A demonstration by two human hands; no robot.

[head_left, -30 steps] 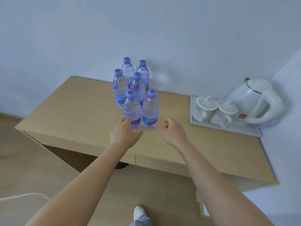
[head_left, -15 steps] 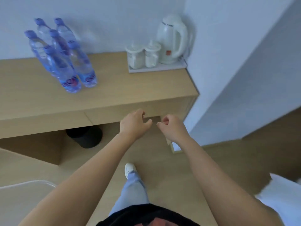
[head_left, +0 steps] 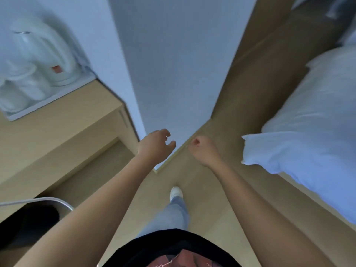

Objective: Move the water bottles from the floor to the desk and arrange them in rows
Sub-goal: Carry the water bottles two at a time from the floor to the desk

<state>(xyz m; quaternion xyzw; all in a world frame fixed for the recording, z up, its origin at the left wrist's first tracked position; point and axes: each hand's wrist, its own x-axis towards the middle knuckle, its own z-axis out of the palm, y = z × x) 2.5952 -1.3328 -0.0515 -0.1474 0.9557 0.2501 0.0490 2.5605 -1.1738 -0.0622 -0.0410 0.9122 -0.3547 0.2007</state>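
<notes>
Light tan wood bench point(head_left: 63, 120); white kettle point(head_left: 40, 56) bearing a small red label; white bedding point(head_left: 312, 120); pale blue jeans point(head_left: 171, 214); white shoe point(head_left: 175, 192)

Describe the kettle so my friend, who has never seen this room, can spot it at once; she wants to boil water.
Start at the wooden desk that ends against the wall corner. At that end sits a white tray, and the kettle stands on it nearest the wall. It is the tallest white piece there, blurred here, marked by a small red label low on its side.
</notes>
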